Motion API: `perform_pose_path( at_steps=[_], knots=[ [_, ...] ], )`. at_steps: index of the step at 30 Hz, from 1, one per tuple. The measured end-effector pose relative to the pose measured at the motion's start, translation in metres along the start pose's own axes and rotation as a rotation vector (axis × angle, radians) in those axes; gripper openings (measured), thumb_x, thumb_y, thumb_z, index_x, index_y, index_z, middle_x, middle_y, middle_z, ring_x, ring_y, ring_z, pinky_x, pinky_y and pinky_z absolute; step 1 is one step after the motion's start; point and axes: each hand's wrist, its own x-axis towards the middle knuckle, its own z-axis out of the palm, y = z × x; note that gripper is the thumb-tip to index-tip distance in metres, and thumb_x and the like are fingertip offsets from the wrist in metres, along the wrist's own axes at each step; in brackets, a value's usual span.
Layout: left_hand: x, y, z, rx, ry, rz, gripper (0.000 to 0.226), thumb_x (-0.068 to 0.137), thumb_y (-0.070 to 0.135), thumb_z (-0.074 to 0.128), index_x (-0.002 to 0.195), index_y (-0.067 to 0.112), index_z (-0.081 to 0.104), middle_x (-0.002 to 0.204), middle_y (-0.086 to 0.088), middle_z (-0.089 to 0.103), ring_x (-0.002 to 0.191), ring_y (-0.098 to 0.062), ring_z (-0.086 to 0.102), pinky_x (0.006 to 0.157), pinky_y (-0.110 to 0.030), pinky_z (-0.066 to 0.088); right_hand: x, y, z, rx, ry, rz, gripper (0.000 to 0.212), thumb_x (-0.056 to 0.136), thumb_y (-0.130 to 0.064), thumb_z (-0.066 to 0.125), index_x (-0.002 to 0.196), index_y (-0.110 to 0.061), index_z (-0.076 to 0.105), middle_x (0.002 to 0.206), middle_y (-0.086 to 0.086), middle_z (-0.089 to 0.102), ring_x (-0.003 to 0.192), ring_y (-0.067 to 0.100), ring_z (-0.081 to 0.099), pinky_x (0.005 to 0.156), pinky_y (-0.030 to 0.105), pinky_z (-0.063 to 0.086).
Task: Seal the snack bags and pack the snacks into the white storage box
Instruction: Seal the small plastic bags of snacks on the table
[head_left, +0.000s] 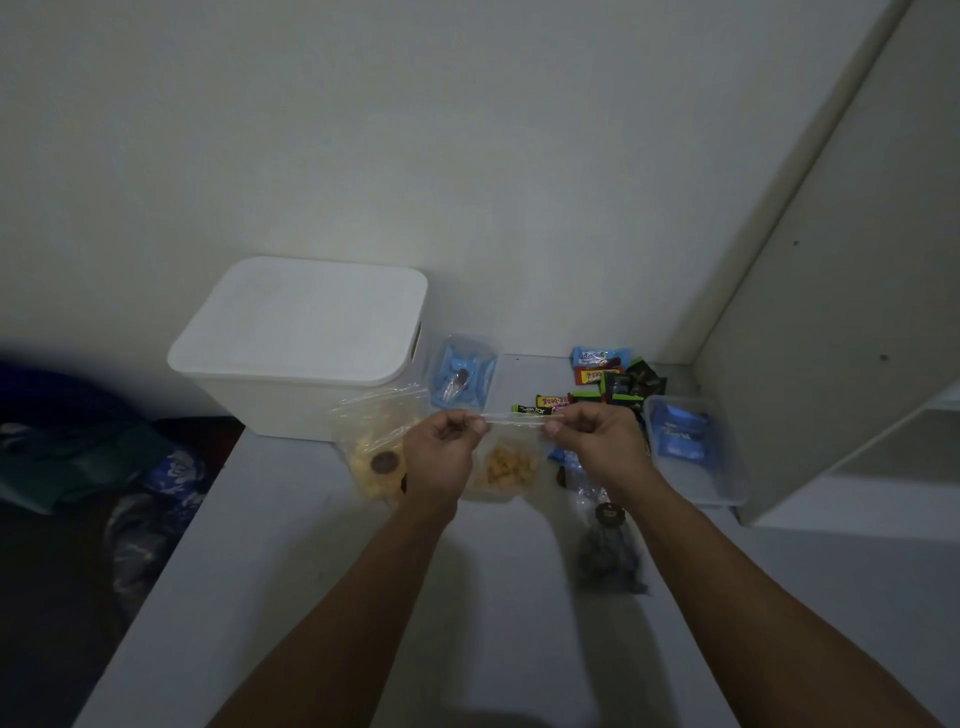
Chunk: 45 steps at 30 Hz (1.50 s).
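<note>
clear plastic stretches between the person's two hands: a zip bag (506, 462) of small orange-yellow snacks is held up just above the table (291, 561), its top strip pulled taut. the left hand (441, 447) pinches the left end of the strip between thumb and curled fingers, and the right hand (597, 441) pinches the right end the same way. whether the strip is pressed closed along its length is too fine to tell. the snacks sit low in the bag, between the two wrists. just left of it, partly behind the left hand, lies a second bag (371, 447) with pale yellow cookies and one dark round piece, resting against the front of the white box (291, 364). the box stands at the back left of the table, against the wall, with its lid (306, 317) on. right beside the box is a small clear tub (465, 371) holding blue wrappers. further right, near the wall, a heap of small wrapped candies (608, 382) lies loose on the table, blue, red, yellow and dark green. to their right another clear tub (691, 441) holds more blue packets. near the right forearm a dark bag (610, 551) of brownish snacks lies flat on the table. a white shelf unit (841, 338) rises at the right edge, and bunched dark cloth (104, 467) lies beyond the table's left edge.
</note>
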Motion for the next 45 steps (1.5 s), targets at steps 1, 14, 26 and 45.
perform_pose_path(
  at_steps=[1, 14, 26, 45],
  knots=[
    [0.001, 0.001, 0.000, -0.007, -0.031, -0.023, 0.015, 0.078, 0.001, 0.071, 0.070, 0.013, 0.071, 0.074, -0.011, 0.071, 0.074, -0.023, 0.066, 0.086, -0.054, 0.055, -0.001, -0.002, -0.001, 0.023, 0.002, 0.015, 0.010, 0.081, -0.003, 0.070, 0.076, -0.012, 0.071, 0.075, 0.004, 0.073, 0.069, 0.009, 0.068, 0.063, 0.021, 0.057],
    [-0.008, 0.026, 0.004, 0.033, -0.138, -0.069, 0.016, 0.079, 0.002, 0.068, 0.070, 0.014, 0.070, 0.076, -0.010, 0.068, 0.080, -0.027, 0.063, 0.088, -0.054, 0.054, -0.005, -0.015, 0.000, 0.188, 0.007, 0.066, 0.006, 0.082, 0.004, 0.065, 0.087, 0.008, 0.066, 0.084, 0.022, 0.070, 0.076, 0.027, 0.069, 0.066, 0.023, 0.059],
    [-0.016, 0.029, 0.010, 0.158, -0.155, -0.020, 0.006, 0.081, 0.008, 0.070, 0.086, 0.005, 0.071, 0.086, -0.015, 0.072, 0.083, -0.027, 0.068, 0.085, -0.047, 0.056, -0.003, -0.021, 0.014, 0.063, 0.001, 0.019, 0.002, 0.085, 0.002, 0.064, 0.084, 0.002, 0.066, 0.074, 0.017, 0.069, 0.061, 0.013, 0.071, 0.063, 0.024, 0.058],
    [-0.017, 0.030, 0.011, 0.208, -0.108, 0.021, 0.005, 0.080, 0.004, 0.070, 0.084, 0.003, 0.072, 0.083, -0.016, 0.072, 0.078, -0.022, 0.066, 0.079, -0.038, 0.056, -0.001, -0.028, 0.013, -0.224, -0.133, -0.046, 0.005, 0.081, -0.015, 0.072, 0.079, -0.011, 0.070, 0.074, 0.003, 0.069, 0.067, 0.009, 0.061, 0.063, 0.023, 0.050]
  ],
)
